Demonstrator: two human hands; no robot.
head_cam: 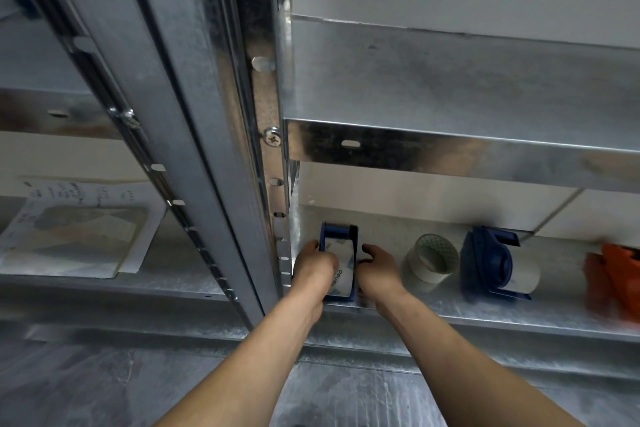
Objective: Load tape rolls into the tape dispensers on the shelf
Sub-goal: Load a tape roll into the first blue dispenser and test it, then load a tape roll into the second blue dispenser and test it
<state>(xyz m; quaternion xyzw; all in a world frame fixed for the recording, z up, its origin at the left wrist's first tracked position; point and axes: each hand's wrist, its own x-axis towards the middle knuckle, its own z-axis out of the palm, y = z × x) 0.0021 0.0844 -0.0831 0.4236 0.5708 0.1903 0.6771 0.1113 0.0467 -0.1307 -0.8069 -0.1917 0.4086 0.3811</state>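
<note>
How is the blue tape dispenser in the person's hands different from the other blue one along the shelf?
The left blue dispenser is gripped by the left hand and right hand; the right blue dispenser lies untouched. The left one sits beside the shelf post, the right one beyond a loose tape roll. Both are blue and carry a pale roll.

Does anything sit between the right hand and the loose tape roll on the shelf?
Nothing visible does. Only bare shelf separates the right hand from the loose tape roll beside it.
</note>
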